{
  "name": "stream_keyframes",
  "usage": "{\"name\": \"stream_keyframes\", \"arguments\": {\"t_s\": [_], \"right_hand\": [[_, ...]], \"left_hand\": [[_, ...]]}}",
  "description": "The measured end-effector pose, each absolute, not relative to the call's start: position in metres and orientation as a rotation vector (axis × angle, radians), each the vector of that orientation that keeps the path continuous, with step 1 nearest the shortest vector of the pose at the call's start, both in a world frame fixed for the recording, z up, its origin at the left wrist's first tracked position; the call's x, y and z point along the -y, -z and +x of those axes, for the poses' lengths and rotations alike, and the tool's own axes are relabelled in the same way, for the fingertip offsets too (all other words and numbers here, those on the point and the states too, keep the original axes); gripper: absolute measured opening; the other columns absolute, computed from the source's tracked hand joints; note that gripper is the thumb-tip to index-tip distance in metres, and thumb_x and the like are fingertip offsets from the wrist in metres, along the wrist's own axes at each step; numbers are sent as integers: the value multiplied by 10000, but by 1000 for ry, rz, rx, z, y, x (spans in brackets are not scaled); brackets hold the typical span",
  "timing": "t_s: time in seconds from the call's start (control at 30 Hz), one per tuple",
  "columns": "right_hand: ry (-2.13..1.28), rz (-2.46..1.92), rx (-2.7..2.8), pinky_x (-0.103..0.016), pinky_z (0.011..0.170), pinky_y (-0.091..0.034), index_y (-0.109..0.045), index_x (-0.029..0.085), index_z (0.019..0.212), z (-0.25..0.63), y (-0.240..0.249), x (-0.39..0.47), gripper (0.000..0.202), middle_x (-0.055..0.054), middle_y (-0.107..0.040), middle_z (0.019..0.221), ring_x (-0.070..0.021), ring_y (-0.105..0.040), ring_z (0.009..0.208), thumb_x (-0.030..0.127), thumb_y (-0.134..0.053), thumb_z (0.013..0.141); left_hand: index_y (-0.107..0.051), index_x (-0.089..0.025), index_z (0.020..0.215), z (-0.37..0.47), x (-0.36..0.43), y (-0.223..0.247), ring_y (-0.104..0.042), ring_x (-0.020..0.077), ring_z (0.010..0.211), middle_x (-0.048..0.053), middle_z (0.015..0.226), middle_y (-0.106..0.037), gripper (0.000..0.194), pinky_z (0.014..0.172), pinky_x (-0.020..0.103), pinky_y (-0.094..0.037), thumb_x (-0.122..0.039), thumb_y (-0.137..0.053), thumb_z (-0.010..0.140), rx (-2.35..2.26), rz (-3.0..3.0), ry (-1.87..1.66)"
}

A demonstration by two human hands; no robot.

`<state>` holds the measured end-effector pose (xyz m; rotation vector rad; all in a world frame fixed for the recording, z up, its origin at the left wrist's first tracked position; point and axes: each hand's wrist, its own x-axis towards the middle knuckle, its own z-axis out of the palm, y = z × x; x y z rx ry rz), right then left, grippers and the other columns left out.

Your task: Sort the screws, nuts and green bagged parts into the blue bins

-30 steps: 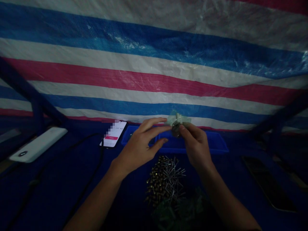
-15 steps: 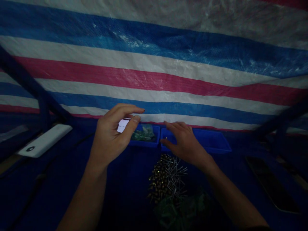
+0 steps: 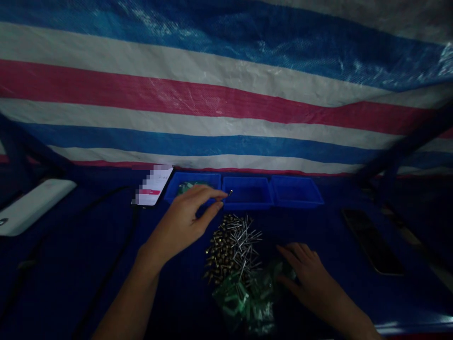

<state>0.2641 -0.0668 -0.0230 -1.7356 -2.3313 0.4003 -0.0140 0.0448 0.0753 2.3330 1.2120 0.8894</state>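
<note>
My left hand (image 3: 194, 210) reaches over the gap between the left blue bin (image 3: 194, 175) and the middle blue bin (image 3: 247, 204). Its thumb and forefinger are apart, with nothing visible between them. Just past the forefinger tip is a small brass-coloured piece (image 3: 230, 192), apparently in the middle bin; I cannot tell whether the finger touches it. My right hand (image 3: 307, 269) is low on the right, fingers spread, beside clear bags of green pieces (image 3: 235, 300). Between the hands lie a heap of small brass-coloured pieces (image 3: 221, 252) and a pile of thin silver pins (image 3: 246, 241).
A third blue bin (image 3: 296, 191) stands at the right of the row. A lit phone (image 3: 155, 186) leans at the left, and a dark phone (image 3: 371, 241) lies at the right. A white device (image 3: 37, 205) and a cable (image 3: 122, 245) are far left. Behind hangs a striped sheet (image 3: 226, 94).
My right hand has moved from the middle bin down and right to the green bags. My left hand has come lower and closer to the middle bin. The view has shifted.
</note>
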Motion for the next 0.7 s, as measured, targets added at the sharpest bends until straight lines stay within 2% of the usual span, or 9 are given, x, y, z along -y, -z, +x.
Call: {"name": "stream_keyframes", "arguments": {"t_s": [0.1, 0.2, 0.3, 0.4, 0.53, 0.7], "right_hand": [[-531, -1647, 2250, -460, 832, -469, -473, 222, 1223, 258, 28, 52, 431, -101, -536, 1084, -254, -533, 986, 239, -536, 797], [-634, -1536, 2085, -362, 730, -501, -451, 206, 1185, 252, 18, 29, 375, -69, -518, 966, -184, -550, 813, 172, -469, 813], [-479, -1438, 1844, -307, 619, -470, -461, 214, 1092, 238, 0, 14, 283, -7, -450, 759, -151, -488, 660, 147, -436, 819], [-259, -1251, 1713, -290, 596, -429, -471, 232, 1031, 212, -17, 18, 267, -3, -435, 748, -143, -469, 663, 97, -453, 802], [-169, -827, 1906, -321, 643, -395, -542, 235, 940, 174, -20, 36, 267, -15, -466, 766, -153, -491, 738, 44, -442, 783], [-143, -803, 1936, -346, 699, -354, -587, 198, 871, 154, -5, 43, 240, -16, -474, 756, -165, -508, 807, 39, -436, 774]], "left_hand": [[-607, -220, 997, -9, -23, -51, -591, 160, 915, 29, 966, -642, 185, 830, 320, -462, -263, -473, 875, -1192, 2160, -826], [-612, -224, 986, -8, 2, -33, -599, 156, 886, 27, 936, -643, 192, 793, 301, -471, -266, -454, 885, -1233, 2019, -760], [-616, -233, 963, -3, 28, -23, -608, 165, 849, 24, 901, -646, 192, 749, 300, -484, -298, -455, 882, -1334, 1871, -751], [-599, -236, 981, 7, 49, -23, -618, 183, 838, 32, 898, -658, 233, 745, 319, -499, -363, -428, 886, -1437, 1633, -818], [-582, -224, 993, 18, 59, -36, -616, 194, 855, 43, 924, -658, 317, 743, 312, -512, -435, -369, 890, -1453, 1360, -953], [-584, -182, 906, 19, 50, -44, -595, 150, 690, 16, 749, -628, 212, 609, 239, -491, -355, -472, 858, -1411, 1375, -966]]}}
